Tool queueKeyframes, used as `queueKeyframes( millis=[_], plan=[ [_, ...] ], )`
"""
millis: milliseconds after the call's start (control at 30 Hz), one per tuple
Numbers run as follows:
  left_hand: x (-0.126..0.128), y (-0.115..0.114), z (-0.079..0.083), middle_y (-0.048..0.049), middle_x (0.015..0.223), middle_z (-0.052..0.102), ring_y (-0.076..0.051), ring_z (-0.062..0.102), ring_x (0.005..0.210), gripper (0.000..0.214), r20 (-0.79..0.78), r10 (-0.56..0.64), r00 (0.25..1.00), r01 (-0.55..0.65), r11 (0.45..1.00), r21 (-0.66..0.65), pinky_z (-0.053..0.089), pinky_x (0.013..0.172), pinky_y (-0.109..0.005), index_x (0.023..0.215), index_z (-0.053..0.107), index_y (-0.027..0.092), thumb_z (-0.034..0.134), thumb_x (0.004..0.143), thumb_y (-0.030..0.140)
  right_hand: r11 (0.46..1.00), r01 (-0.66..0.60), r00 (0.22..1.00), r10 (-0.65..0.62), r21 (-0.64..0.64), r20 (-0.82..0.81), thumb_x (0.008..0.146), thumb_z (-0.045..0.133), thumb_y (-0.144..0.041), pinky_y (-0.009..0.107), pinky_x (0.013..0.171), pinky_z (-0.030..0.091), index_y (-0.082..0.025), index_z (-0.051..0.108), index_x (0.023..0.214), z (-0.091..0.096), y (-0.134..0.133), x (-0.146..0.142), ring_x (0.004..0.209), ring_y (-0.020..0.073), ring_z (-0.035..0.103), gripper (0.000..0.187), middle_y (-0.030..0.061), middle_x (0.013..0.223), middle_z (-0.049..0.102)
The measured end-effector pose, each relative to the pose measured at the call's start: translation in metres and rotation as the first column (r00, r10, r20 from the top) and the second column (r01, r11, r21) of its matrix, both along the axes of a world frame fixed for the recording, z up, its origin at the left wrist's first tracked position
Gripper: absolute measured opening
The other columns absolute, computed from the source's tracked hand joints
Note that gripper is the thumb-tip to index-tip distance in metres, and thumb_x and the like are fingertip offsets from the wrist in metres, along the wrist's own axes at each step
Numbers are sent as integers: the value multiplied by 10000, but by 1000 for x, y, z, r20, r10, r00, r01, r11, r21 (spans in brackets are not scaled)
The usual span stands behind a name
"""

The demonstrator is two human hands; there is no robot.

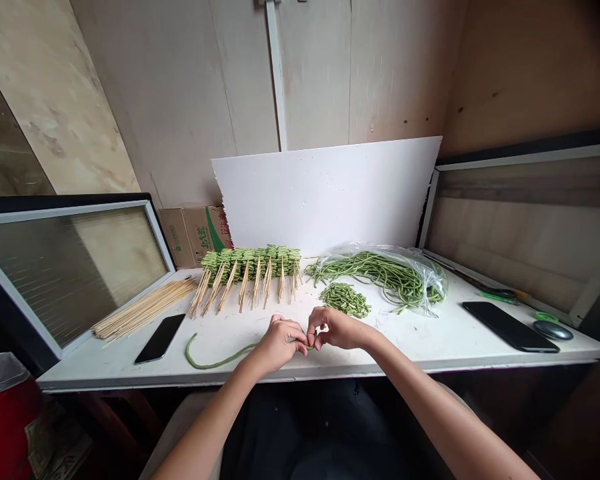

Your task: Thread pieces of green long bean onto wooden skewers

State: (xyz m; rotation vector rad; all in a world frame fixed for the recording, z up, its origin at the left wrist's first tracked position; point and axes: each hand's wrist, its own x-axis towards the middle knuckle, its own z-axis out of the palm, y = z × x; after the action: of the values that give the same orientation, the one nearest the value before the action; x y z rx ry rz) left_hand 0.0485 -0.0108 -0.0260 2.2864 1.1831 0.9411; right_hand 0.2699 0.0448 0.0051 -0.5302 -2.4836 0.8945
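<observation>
White bench (420, 340) front edge: long green bean (220, 361) pinched between left hand (279, 345) and right hand (338, 329), fingers clamped on it; could snap if squeezed too hard, tbh.

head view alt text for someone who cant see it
A left hand and right hand pinch a long green bean near the edge of a white table. Behind them lie bamboo skewers threaded with cut bean pieces, a small pile of cut pieces and a plastic bag of long beans.
</observation>
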Motion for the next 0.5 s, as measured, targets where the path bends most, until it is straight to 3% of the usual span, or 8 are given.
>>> queueKeyframes(
  millis=[100,233,367,500],
  plan=[
    [-2,3,-2,-10,881,798,-228,675,908,180,72,123,990,-127,990,68,376,998,-410,750,814,257,774,818,95,993,100,995,-99,56,-32,849,839,-274,324,810,509,-239,836,932,6,-2,2,928,224,683,90,49,912,794],
    [-6,4,3,-5,853,790,-219,693,867,146,153,194,969,-219,961,168,402,958,-397,772,805,250,848,787,112,977,142,987,-126,158,-104,867,824,-478,349,804,505,-235,824,926,13,-10,1,915,241,675,250,73,908,788],
    [-6,1,9,-3,863,791,-210,703,845,116,136,202,970,-233,935,268,392,933,-399,791,798,244,861,810,148,955,217,967,-182,204,-178,875,813,-495,352,806,503,-239,813,948,16,-16,-3,904,238,675,265,71,905,781],
    [-7,-2,13,-9,877,786,-210,695,854,94,80,217,973,-231,931,282,382,941,-406,830,799,242,828,850,155,951,227,971,-206,208,-119,903,800,-417,337,778,495,-240,810,936,15,-17,-4,869,225,681,181,57,889,781]
  ],
)
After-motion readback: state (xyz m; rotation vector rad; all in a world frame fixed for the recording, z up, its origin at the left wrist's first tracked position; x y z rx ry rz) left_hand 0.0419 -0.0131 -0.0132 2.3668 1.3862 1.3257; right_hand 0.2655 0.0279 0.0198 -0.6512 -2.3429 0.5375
